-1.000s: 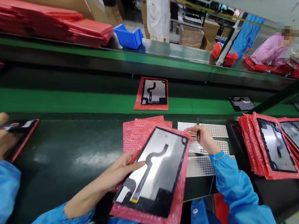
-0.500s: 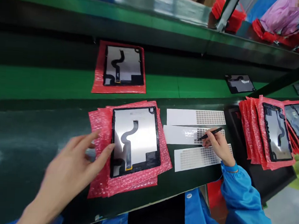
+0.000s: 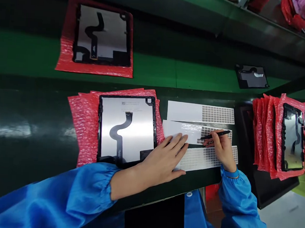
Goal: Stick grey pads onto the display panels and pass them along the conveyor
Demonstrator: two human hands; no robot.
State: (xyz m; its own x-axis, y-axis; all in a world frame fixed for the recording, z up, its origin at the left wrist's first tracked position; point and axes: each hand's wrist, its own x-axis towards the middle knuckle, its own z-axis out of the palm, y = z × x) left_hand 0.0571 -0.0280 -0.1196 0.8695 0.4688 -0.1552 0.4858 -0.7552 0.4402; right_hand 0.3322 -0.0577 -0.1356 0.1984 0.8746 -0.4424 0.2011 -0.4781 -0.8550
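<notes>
My left hand lies palm down with its fingers stretched, its fingertips over the left part of the middle white sticker sheet. Black tweezers are pinched in my right hand, their tip at the small dark stickers on that sheet. Below it lies another sticker sheet; a third sheet is above. Left of the sheets, a tablet screen with a curved black ribbon cable rests on pink bubble-wrap bags. My left forearm hides its lower edge.
Another screen on a red bag sits on the green ledge at upper left. A bare screen lies on the ledge at right. Several red-bagged screens stand in a black tray at the right.
My left hand has moved right, from the left edge of the screen to the middle sticker sheet. My right hand still holds the tweezers at the stickers. The view has tilted down.
</notes>
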